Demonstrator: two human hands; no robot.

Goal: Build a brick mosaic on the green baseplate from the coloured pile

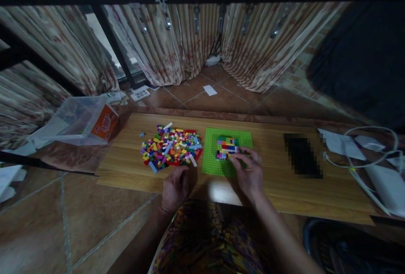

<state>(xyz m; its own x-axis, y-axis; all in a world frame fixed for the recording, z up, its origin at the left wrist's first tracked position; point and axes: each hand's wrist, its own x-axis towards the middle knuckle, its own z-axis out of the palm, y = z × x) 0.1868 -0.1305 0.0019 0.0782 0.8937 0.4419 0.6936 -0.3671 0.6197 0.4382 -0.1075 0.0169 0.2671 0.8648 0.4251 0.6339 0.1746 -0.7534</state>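
Right hand point(248, 172) covers the near right part of the green baseplate point(221, 141); fingertips sit at the edge of the small brick build point(227, 147), can't tell if they pinch a piece. Left hand point(175, 187) is curled, palm side hidden, contents unknown. Single bricks in the loose pile point(171, 147) too small and dim to tell apart. Dark object point(302, 155) on the board is pixelated, unreadable. White cable point(370, 162) and white device point(387, 185) are cut off at the right edge.
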